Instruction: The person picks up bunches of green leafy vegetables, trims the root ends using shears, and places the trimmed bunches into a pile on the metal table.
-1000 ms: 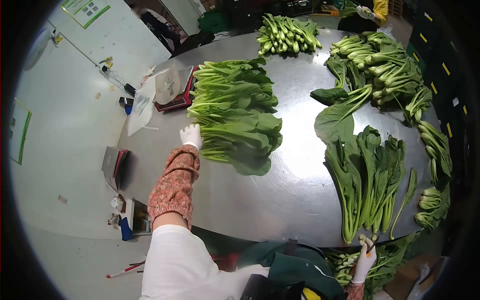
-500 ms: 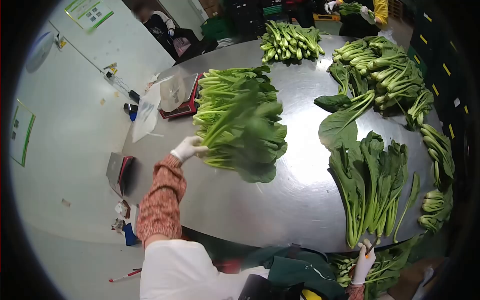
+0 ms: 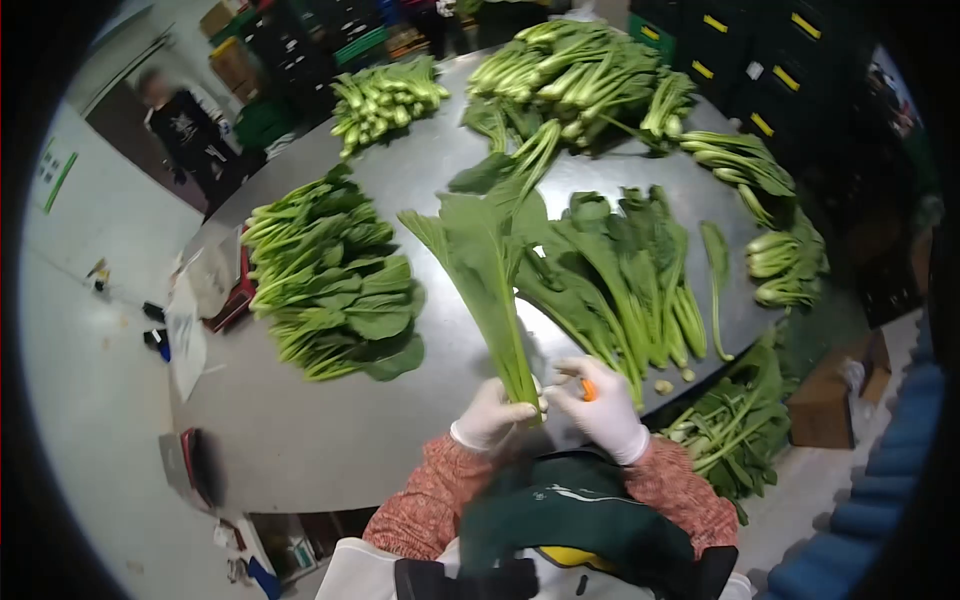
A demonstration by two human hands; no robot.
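Observation:
My left hand point(image 3: 493, 414), in a white glove, grips the stem ends of a bunch of leafy greens point(image 3: 490, 285), whose leaves point away from me over the metal table point(image 3: 400, 430). Close on its right, my gloved right hand point(image 3: 603, 407) is closed round a small tool with an orange part point(image 3: 589, 390); its blade is hard to make out near the stems. Beyond my right hand lies a spread of long-stemmed greens point(image 3: 640, 280). To the left, a large stack of greens point(image 3: 335, 280) rests with its stems facing left.
Greens are heaped at the far edge point(image 3: 570, 80), with a smaller pile point(image 3: 385, 100) to the left. A red scale point(image 3: 235, 300) stands beside the left stack. A cardboard box point(image 3: 825, 405) is on the floor at right. A person point(image 3: 190, 135) stands at back left.
My left hand has left the left stack and come in front of me, now with a bunch. My right hand has moved up beside it. The view has turned right.

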